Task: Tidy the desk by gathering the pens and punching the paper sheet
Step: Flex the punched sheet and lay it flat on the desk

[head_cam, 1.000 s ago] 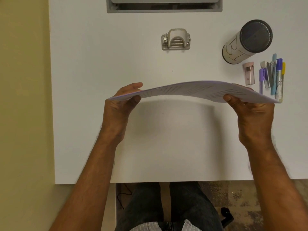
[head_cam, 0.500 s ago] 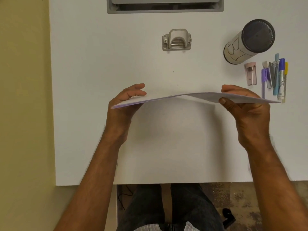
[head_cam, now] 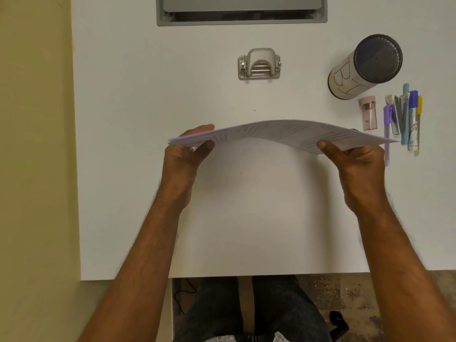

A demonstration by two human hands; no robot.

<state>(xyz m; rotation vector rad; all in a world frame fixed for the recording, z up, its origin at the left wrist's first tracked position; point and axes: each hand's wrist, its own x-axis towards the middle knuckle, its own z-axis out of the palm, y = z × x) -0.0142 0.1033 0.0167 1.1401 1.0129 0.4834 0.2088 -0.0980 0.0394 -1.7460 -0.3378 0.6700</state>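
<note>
Pale lilac paper sheet (head_cam: 283,135) hangs in the air above the white desk (head_cam: 123,169), bowed upward along its middle, and I see it almost edge-on with faint dark ruled lines fanned across the face turned toward me. My left hand (head_cam: 183,160) pinches its left end, thumb below and fingers above the edge. My right hand (head_cam: 357,166) pinches the near edge toward the right end, thumb on the face I can see, the other fingers hidden behind the sheet. The sheet's right corner reaches across in front of the pens (head_cam: 407,119), which lie side by side at the right of the desk, running near to far: purple, grey, teal, blue-capped and yellow ones, close together. Just left of them lies a small pink sharpener (head_cam: 368,113). Beyond those, at the far right, a cylindrical pen holder (head_cam: 365,66) with a dark mesh inside and letters drawn on its pale side stands on the desk, its mouth toward me. A metal hole punch (head_cam: 259,65) sits at the far middle of the desk, well apart from the sheet and from both hands. At the far edge a grey recessed tray (head_cam: 241,19) is set into the desk top
</note>
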